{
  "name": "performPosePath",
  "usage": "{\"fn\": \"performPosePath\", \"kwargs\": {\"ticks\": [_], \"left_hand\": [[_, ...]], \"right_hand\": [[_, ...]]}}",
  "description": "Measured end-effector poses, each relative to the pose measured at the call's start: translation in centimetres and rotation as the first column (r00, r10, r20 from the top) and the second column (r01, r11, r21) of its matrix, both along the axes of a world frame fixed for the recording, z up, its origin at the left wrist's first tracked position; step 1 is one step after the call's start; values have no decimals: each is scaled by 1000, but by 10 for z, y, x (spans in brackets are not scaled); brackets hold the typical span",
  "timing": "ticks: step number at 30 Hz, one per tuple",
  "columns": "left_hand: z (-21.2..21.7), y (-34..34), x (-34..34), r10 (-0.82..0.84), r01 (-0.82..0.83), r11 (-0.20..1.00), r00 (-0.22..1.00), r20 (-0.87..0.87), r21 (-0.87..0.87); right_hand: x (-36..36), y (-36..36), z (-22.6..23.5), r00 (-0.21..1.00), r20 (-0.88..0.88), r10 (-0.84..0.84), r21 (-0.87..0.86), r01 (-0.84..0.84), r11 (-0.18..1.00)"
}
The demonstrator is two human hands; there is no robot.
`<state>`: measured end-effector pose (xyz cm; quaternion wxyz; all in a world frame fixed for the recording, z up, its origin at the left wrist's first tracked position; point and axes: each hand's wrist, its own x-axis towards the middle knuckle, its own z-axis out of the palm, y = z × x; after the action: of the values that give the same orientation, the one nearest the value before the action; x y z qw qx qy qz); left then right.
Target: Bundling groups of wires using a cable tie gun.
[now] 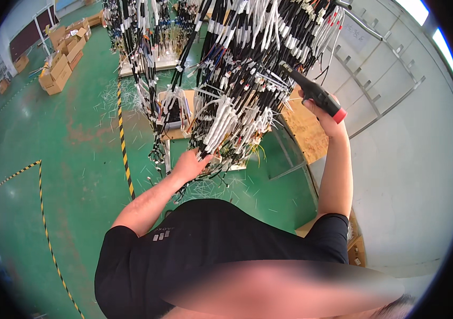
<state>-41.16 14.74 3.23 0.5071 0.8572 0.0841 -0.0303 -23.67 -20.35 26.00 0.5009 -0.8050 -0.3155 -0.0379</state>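
Observation:
A thick mass of black and white wire harnesses point(224, 122) hangs in front of me, with many small connectors at the loose ends. My left hand point(190, 164) is closed around the lower part of a bundle there, just below a white-wrapped section. In my right hand point(326, 112) is a black cable tie gun point(317, 94) with a red rear end, raised at the right side of the harnesses. Its nose points up and left toward the wires; whether it touches a tie is too small to tell. White cable ties stick out from several bundles.
More harnesses point(154, 26) hang farther back at left. A wooden board point(306, 127) and a metal frame point(365, 95) stand at right by the white wall. Cardboard boxes point(56, 74) sit far left. Cut tie ends litter the green floor point(88, 159), crossed by black-yellow tape point(124, 143).

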Motion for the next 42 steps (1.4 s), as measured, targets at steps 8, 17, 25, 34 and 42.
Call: {"fn": "performPosePath", "kwargs": {"ticks": [8,17,25,34,42], "left_hand": [[-17,-8,0,79,-121,973,975,207,198],[-2,-1,-8,87,-130,966,978,192,223],[-4,4,-10,66,-125,969,962,264,215],[-13,6,-7,60,-138,966,942,331,216],[-16,20,1,-24,0,992,982,187,126]], "right_hand": [[-18,22,29,988,86,127,-185,-109,977],[-7,59,58,998,63,-32,-430,56,901],[-8,60,51,996,-80,-50,-348,19,937],[-30,74,25,899,438,-18,-599,306,740],[-15,50,36,934,355,48,-509,150,847]]}}
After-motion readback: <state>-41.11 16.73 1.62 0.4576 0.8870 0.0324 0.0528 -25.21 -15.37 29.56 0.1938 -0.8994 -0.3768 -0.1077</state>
